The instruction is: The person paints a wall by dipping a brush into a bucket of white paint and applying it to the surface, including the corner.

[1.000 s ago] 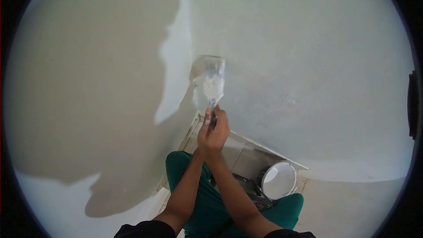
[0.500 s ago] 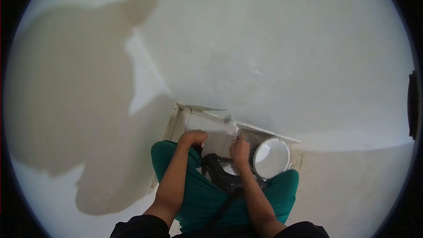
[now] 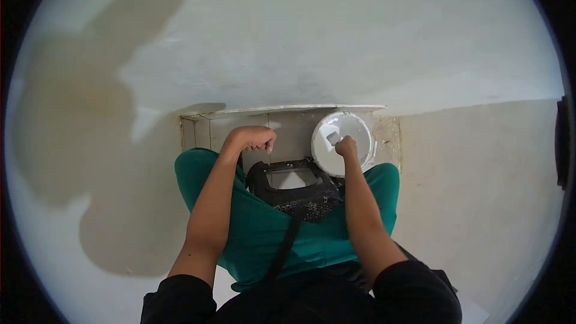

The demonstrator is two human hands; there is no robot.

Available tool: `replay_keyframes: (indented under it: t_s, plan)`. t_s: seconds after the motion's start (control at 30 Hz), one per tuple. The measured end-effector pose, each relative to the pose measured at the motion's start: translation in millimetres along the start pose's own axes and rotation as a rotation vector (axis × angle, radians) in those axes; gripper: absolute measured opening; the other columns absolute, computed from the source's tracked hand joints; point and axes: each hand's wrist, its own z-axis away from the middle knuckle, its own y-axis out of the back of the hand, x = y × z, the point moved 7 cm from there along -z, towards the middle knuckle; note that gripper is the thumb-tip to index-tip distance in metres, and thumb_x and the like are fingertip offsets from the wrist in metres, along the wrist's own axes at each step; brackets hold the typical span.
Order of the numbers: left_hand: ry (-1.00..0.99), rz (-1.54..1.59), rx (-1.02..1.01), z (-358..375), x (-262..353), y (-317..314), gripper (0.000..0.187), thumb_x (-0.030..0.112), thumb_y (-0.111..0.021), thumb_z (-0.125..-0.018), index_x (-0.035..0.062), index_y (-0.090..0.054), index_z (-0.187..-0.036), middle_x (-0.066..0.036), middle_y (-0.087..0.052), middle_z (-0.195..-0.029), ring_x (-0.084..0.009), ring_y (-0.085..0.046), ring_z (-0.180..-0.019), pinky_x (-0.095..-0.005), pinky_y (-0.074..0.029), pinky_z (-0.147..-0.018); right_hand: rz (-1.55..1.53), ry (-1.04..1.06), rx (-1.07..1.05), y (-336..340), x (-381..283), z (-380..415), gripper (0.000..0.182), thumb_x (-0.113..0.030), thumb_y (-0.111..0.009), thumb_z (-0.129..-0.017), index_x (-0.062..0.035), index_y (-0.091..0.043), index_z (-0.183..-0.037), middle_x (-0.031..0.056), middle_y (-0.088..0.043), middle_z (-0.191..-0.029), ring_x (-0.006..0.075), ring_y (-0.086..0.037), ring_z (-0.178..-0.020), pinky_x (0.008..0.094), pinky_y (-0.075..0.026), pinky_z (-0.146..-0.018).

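Note:
My right hand (image 3: 346, 146) is closed around a paintbrush (image 3: 333, 138), whose pale bristle end points up and left over the inside of a white bucket (image 3: 320, 155). Smooth white paint (image 3: 351, 125) shows within the rim. To the left, my left hand (image 3: 259, 138) hangs in front of my left knee with its fingers curled in, and nothing shows in them. Below and between the hands, a black frame-like object (image 3: 282, 195) with a rectangular opening stands between my legs.
A pale wall (image 3: 288, 42) rises directly ahead, with a narrow white-edged ledge (image 3: 270, 108) along its foot. Tiled floor (image 3: 294, 129) lies below it. Walls close in on both sides, and my shadow (image 3: 78, 114) falls on the left one. My green-trousered knees flank the black object.
My right hand has brought the paintbrush from near the wall's foot over to the bucket on the right. My view has turned, and my left hand stays curled near my knee.

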Motion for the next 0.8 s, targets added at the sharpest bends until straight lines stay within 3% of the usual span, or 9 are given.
replay_keyframes:
  t_s: [0.2,0.3,0.4,0.5,0.6,0.8]
  plan:
    - [-0.050,0.027,-0.009,-1,28,-11,0.021,0.024,-0.052,-0.069,0.0079,-0.052,-0.056,0.003,-0.033,-0.048,-0.0121,-0.025,-0.043,-0.0314,-0.019,-0.041,-0.113,0.011,-0.089,-90,50,-69,0.036,-0.021,-0.058,-0.078,-0.0043,-0.056,-0.110,0.0232,-0.059,-0.112,0.0383,-0.057,-0.106,0.0445,-0.046,-0.090]
    - [0.048,-0.082,0.013,-2,26,-12,0.026,0.027,-0.049,-0.072,0.0047,-0.062,-0.067,0.002,-0.035,-0.049,-0.0126,-0.026,-0.043,-0.0317,-0.021,-0.042,-0.170,-0.062,-0.140,-118,66,-78,0.034,-0.021,-0.055,-0.081,-0.0082,-0.056,-0.112,0.0205,-0.058,-0.116,0.0365,-0.055,-0.110,0.0440,-0.045,-0.092]
    - [0.055,-0.141,-0.007,-18,21,-12,0.032,0.029,-0.046,-0.076,0.0027,-0.065,-0.075,-0.004,-0.047,-0.053,-0.0182,-0.040,-0.046,-0.0343,-0.032,-0.046,-0.163,-0.147,-0.181,-125,70,-78,0.034,-0.020,-0.055,-0.082,-0.0097,-0.055,-0.114,0.0176,-0.059,-0.116,0.0337,-0.055,-0.112,0.0486,-0.040,-0.097]
    - [-0.171,-0.321,0.119,-27,47,-15,0.034,0.029,-0.047,-0.078,0.0003,-0.065,-0.081,-0.014,-0.060,-0.067,-0.0273,-0.056,-0.061,-0.0377,-0.044,-0.059,-0.109,-0.197,-0.218,-117,65,-70,0.034,-0.020,-0.056,-0.082,-0.0118,-0.055,-0.115,0.0147,-0.060,-0.116,0.0309,-0.055,-0.113,0.0546,-0.032,-0.100]
    - [-0.285,-0.324,0.264,-32,75,-24,0.036,0.031,-0.047,-0.082,0.0009,-0.065,-0.090,-0.015,-0.062,-0.077,-0.0274,-0.059,-0.075,-0.0376,-0.045,-0.070,-0.028,-0.174,-0.216,-114,60,-70,0.033,-0.021,-0.057,-0.082,-0.0137,-0.057,-0.114,0.0124,-0.061,-0.115,0.0290,-0.055,-0.113,0.0567,-0.026,-0.102]
    - [-0.407,-0.335,0.263,-52,116,-58,0.026,0.023,-0.052,-0.085,0.0005,-0.064,-0.092,-0.015,-0.064,-0.082,-0.0264,-0.061,-0.076,-0.0360,-0.047,-0.071,0.099,-0.090,-0.096,-106,46,-72,0.024,-0.020,-0.059,-0.081,-0.0152,-0.063,-0.104,0.0095,-0.064,-0.110,0.0273,-0.058,-0.108,0.0549,-0.026,-0.102]
